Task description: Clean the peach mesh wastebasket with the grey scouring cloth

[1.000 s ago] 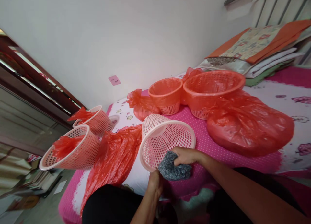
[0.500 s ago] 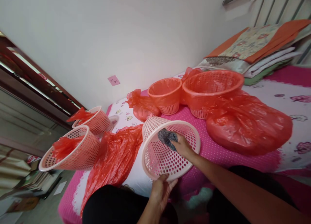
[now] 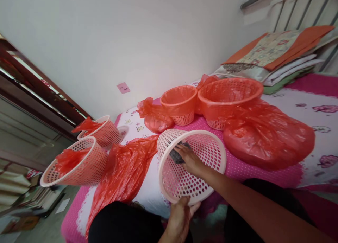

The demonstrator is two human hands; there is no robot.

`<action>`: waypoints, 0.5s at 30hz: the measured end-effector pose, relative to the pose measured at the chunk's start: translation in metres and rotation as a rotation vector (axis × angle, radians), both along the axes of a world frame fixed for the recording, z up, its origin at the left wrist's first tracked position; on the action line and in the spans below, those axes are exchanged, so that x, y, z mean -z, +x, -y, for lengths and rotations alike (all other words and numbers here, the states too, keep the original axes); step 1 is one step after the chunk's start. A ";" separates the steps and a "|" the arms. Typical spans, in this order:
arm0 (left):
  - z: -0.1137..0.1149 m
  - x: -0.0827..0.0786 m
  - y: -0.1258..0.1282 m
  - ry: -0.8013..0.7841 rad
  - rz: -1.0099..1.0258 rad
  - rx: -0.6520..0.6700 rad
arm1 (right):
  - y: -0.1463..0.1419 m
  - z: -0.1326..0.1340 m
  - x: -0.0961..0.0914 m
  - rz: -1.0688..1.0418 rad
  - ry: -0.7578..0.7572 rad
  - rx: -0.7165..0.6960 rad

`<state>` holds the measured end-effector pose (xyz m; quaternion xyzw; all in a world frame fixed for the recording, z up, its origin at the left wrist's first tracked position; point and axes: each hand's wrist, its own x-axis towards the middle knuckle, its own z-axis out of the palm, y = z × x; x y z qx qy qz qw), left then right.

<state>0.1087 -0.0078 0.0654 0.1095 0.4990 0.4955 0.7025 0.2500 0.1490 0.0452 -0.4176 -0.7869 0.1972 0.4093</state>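
Before you, a plain white wall [image 3: 158,42] bears a pink note [image 3: 123,88] beyond the bed [image 3: 323,142], with brown-framed panels [image 3: 29,127] and grey floor [image 3: 55,226] left, pale slats [image 3: 299,11] far right.

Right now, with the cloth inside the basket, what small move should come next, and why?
Probably slide the right hand and grey cloth a little further around the pale pink basket's inner wall: the hand lies over the cloth at the wall's left side, the inner right side is uncovered, and the left hand holds the near rim.
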 end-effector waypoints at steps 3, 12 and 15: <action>-0.001 -0.003 0.001 -0.021 -0.005 -0.015 | -0.003 -0.001 0.011 0.217 -0.133 -0.040; 0.006 0.016 -0.003 0.016 -0.037 0.058 | -0.012 0.004 0.019 0.448 -0.244 -0.062; 0.008 0.021 -0.002 0.008 -0.061 0.054 | -0.020 -0.003 0.032 0.458 -0.310 -0.040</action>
